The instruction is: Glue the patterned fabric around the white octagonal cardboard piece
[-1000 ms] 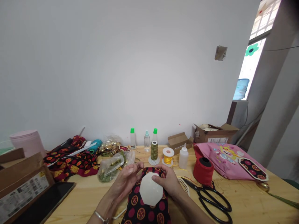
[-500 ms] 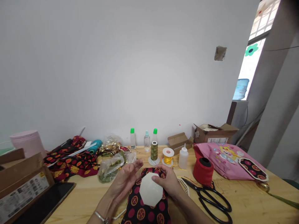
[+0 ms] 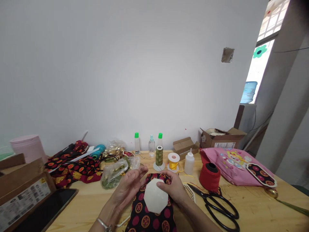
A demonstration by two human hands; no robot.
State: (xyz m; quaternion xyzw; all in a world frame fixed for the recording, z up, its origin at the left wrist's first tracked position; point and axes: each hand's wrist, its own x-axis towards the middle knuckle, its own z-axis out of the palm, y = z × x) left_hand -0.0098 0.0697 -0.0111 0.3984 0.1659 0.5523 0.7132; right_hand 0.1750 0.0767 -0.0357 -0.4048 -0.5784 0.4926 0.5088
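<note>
A white octagonal card (image 3: 154, 199) lies on a strip of black cloth with red and gold roundels (image 3: 149, 218) at the near edge of the wooden table (image 3: 256, 209). My right hand (image 3: 174, 188) curls over the card's right side, thumb pressed on its top, fingers on the cloth's far end. My left hand (image 3: 128, 188) hovers at the cloth's left edge, fingers stretched out and apart, holding nothing. A bracelet shows on my left wrist (image 3: 102, 223).
Black scissors (image 3: 218, 206), a red thread cone (image 3: 210, 176), a yellow cord spool (image 3: 173, 161), an olive spool (image 3: 159, 157) and glue bottles (image 3: 189, 162) stand behind. A pink bag (image 3: 231, 166) lies right. More patterned cloth (image 3: 72, 167), a plastic bag (image 3: 114, 170) and cardboard boxes (image 3: 21, 190) are left.
My left hand has shifted slightly, its fingers drawing a little nearer the cloth's far left corner. The right hand, card and cloth stay put.
</note>
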